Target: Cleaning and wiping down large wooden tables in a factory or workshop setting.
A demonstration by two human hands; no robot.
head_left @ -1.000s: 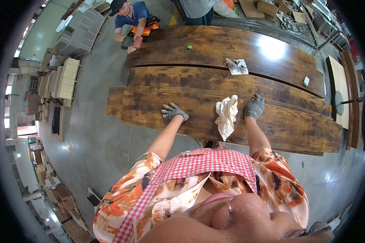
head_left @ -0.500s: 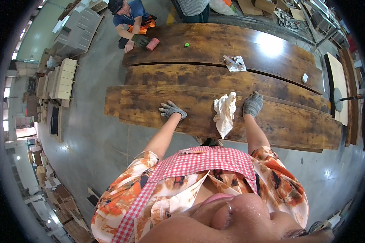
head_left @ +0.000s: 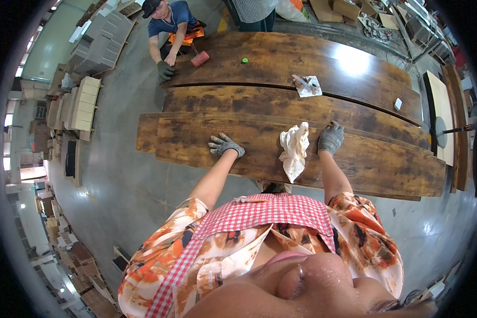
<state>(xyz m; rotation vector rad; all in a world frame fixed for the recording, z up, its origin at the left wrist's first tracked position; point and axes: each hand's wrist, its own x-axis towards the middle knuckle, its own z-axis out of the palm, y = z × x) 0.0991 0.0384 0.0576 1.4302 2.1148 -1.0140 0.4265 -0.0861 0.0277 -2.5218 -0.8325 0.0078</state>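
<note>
My left hand point(head_left: 226, 146), in a grey glove, lies flat with fingers spread on the nearest dark wood-grain board point(head_left: 259, 139). My right hand point(head_left: 331, 138), gloved alike, rests on the same board farther right, fingers stretched away from me. Neither holds anything. Between them, closer to the right hand, a crumpled off-white cloth point(head_left: 294, 151) lies on the wood. More brown boards point(head_left: 222, 98) lie side by side beyond. At the far left corner a co-worker's gloved hand point(head_left: 165, 70) touches the board end, beside a mallet with a red head point(head_left: 200, 58).
On the far boards are a small green cap point(head_left: 244, 60), a white sheet with small tools point(head_left: 308, 86) and a small white block point(head_left: 398, 103). Another person point(head_left: 252, 15) stands at the far edge. Stacked panels point(head_left: 79, 108) stand to the left; boards point(head_left: 456, 127) lean at right.
The co-worker's gloved hand has moved left, away from the mallet head to the board's corner, and that person leans more upright. My two hands have stayed in place.
</note>
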